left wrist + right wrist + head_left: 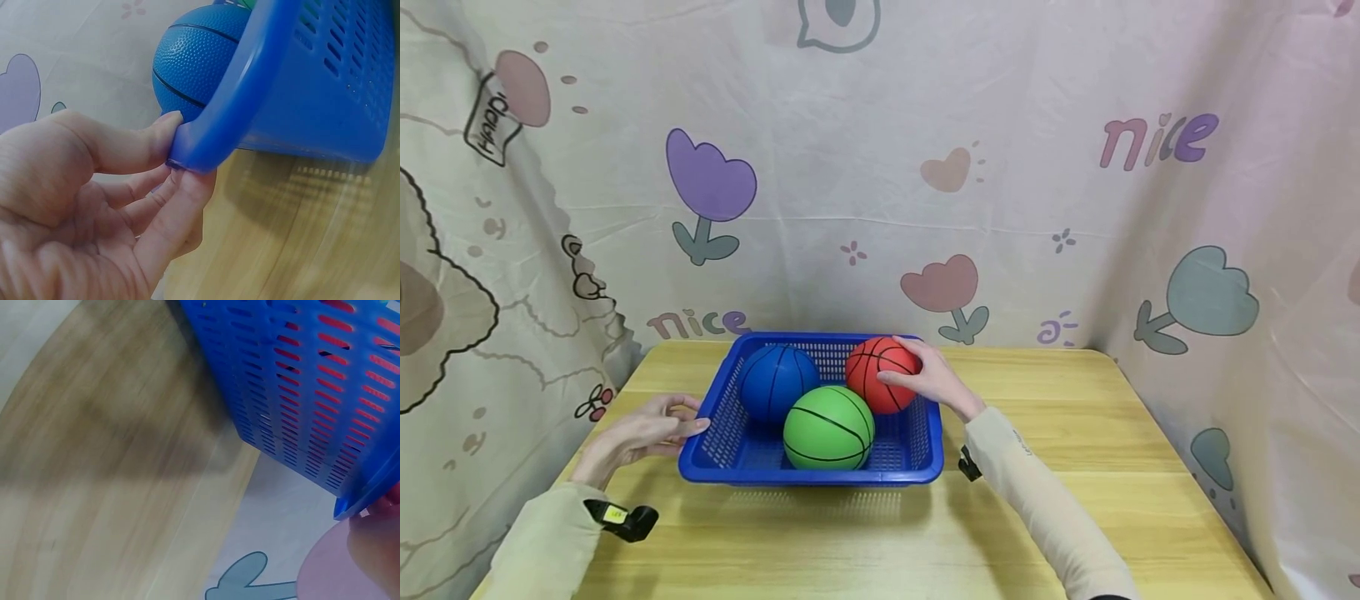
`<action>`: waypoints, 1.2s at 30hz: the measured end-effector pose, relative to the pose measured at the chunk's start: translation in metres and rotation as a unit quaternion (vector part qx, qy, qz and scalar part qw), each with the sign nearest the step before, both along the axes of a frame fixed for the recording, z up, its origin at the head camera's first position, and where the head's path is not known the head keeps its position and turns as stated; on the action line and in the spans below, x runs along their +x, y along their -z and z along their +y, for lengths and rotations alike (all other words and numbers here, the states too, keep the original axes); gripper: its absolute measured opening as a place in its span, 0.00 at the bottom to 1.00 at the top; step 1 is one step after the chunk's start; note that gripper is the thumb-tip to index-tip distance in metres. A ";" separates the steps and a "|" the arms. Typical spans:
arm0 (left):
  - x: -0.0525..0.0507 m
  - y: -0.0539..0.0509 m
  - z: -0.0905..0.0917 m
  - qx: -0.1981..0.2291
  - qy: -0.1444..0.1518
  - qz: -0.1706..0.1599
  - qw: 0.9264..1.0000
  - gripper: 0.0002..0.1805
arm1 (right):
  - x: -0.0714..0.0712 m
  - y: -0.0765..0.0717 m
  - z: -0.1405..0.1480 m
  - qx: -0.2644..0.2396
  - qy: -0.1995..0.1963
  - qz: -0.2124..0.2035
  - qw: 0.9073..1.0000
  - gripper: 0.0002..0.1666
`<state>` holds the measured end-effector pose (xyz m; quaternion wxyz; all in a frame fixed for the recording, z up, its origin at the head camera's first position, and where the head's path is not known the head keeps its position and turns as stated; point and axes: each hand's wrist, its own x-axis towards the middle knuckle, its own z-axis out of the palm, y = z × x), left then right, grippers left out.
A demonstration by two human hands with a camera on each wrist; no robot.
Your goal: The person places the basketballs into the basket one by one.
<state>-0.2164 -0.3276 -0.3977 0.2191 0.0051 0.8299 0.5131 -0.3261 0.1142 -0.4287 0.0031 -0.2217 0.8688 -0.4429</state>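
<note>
A blue plastic basket (811,477) with slotted walls sits on the wooden table. Three small basketballs are inside: a blue one (775,379) at the back left, a green one (829,429) at the front and a red one (868,375) at the back right. My left hand (643,432) pinches the basket's left rim (215,134) between thumb and fingers. From the right side, my right hand (936,377) grips the red basketball, thumb in front and fingers over its top. The right wrist view shows mostly the basket's slotted wall (294,394), with red behind the slots.
The wooden table (1045,467) reaches back to a patterned cloth backdrop (850,167), which also hangs along both sides. A black wrist device (625,518) is strapped on the left sleeve, and another (968,463) on the right.
</note>
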 end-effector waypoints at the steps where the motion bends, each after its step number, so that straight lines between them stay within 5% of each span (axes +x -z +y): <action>1: 0.000 0.000 0.000 0.002 0.000 -0.001 1.000 0.37 | 0.000 0.000 0.000 0.002 -0.001 -0.002 1.000 0.45; 19: -0.001 0.002 0.003 0.012 -0.004 -0.006 1.000 0.36 | 0.000 0.004 0.005 0.072 0.010 0.022 0.997 0.48; 36: -0.004 0.004 0.006 0.013 -0.005 -0.003 1.000 0.33 | 0.001 0.011 0.009 0.047 0.014 0.000 0.999 0.48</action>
